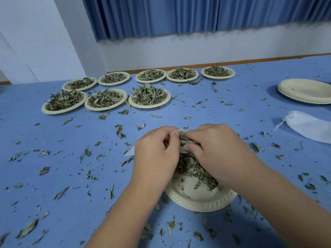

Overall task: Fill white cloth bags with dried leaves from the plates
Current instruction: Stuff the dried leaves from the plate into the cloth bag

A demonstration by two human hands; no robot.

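Note:
A cream paper plate (200, 199) lies in front of me with dried leaves (193, 169) heaped on its far half. Above that plate my left hand (155, 153) pinches the rim of a white cloth bag (182, 150), most of which is hidden behind both hands. My right hand (216, 149) grips a bunch of dried leaves at the bag's mouth. A filled white cloth bag (308, 125) with a drawstring lies on the table at the right.
Several plates heaped with dried leaves stand in two rows at the back, the nearest (149, 97) ahead of my hands. A stack of empty plates (304, 91) sits at the far right. Loose leaf bits are strewn over the blue table (71, 176).

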